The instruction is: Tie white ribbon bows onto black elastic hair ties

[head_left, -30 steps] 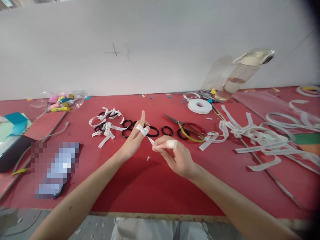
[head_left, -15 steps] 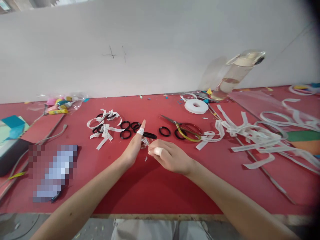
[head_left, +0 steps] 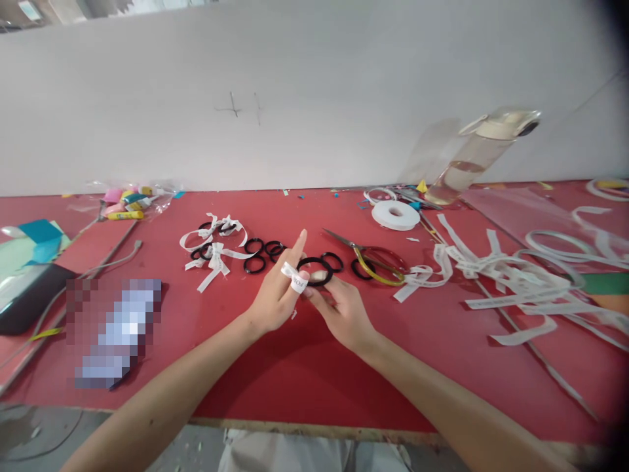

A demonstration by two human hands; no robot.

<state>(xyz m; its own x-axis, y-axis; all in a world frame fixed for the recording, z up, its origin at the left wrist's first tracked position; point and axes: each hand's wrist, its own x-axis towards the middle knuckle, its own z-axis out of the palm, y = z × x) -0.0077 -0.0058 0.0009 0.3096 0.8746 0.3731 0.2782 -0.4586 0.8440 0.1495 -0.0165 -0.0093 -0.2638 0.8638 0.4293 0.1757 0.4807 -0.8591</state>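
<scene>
two hands are meeting over the middle of a red desk [head_left: 314,387], opposite its far edge. the left hand [head_left: 275,295] is extending its index finger upward, and a printed white ribbon [head_left: 298,282] is looping around its thumb; whether its other fingers are gripping anything, i cannot tell from where i am standing. the right hand [head_left: 351,314], one finger of which is bearing a pale wrap [head_left: 319,276], is grasping a black ring [head_left: 322,284] with thumb and fingertips, just beside the ribbon.

more black rings [head_left: 275,248] are lying beyond the hands, some overlapping. scissors [head_left: 358,252] are resting to the right, their tip pointing toward the far left corner; a white spool [head_left: 393,221] is lying beyond them. white bows [head_left: 216,254] are lying left of the hands. a ribbon heap [head_left: 515,297] is spreading toward the right edge. a bottle [head_left: 462,170] is standing along the far edge, right of the spool, and a bag of bright pieces [head_left: 125,200] is sitting near the far left corner.
</scene>
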